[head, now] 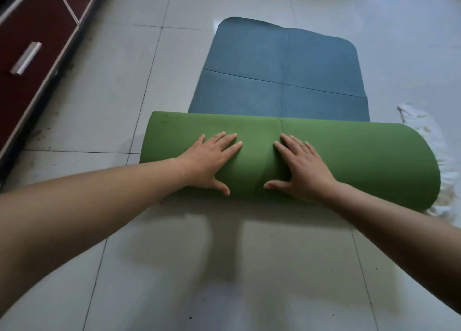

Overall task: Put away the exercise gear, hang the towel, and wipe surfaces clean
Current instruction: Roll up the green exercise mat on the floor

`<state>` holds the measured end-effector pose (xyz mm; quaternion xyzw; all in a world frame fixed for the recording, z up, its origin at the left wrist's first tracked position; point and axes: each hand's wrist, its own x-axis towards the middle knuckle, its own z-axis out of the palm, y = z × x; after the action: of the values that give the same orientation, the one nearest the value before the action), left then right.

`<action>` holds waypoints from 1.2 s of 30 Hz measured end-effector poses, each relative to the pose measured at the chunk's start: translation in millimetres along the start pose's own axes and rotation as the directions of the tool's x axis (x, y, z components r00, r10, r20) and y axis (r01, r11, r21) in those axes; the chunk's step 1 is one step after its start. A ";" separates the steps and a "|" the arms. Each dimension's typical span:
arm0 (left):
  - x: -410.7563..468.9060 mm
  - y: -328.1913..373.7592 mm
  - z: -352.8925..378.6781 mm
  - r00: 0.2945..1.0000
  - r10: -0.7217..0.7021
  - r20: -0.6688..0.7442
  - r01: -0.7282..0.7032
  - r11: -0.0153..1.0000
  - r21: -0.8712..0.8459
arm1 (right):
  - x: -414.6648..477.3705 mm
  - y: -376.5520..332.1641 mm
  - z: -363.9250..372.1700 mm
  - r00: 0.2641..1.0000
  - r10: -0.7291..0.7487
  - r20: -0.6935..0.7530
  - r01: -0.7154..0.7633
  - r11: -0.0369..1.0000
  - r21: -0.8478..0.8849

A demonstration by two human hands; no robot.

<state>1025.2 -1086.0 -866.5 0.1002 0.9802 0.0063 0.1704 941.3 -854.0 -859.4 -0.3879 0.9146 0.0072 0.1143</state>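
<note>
Here your two hands lie flat on one exercise mat (336,153), which is on the tiled floor (224,268) and partly rolled. The rolled part shows its green underside and lies across your view; the unrolled part, blue-grey, stretches away from you beyond it. Your left hand (212,161) and right hand (301,166) press side by side near the middle of the roll, fingers spread and thumbs pointing toward each other. Neither grip closes around anything: both palms are open and simply bear down on the mat. That placement makes sense for rolling, I judge, since even pressure at the centre keeps the roll tight and straight as it travels over the flat part. A fair stretch of mat is left to roll, so the putting-away step looks about half done.

By count: one mat, two hands, and one white fringed cloth (424,128) on the floor touching the roll's right end, partly hidden behind it. I cannot tell whether that is the towel to hang. At the far left stands one dark red cabinet (30,26) with one metal handle (26,58) in view.
</note>
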 end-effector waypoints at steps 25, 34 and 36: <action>10.3 -1.3 -14.1 0.996 -0.031 -0.083 0.019 0.990 -0.142 | 4.6 6.7 -11.2 0.998 -0.055 -0.007 0.055 0.998 -0.014; -20.1 12.7 -24.4 0.995 -0.019 -0.102 0.003 0.989 -0.150 | -19.3 -7.5 -23.1 0.998 -0.040 -0.047 0.040 0.999 -0.006; -30.1 14.5 -25.8 0.996 -0.016 -0.082 0.002 0.986 -0.164 | -25.8 -12.8 -27.2 0.998 -0.053 -0.022 0.053 0.999 -0.001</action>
<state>1047.1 -1077.2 -831.6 0.0810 0.9831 0.0904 0.1372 962.2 -847.4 -826.4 -0.4120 0.9052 -0.0002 0.1042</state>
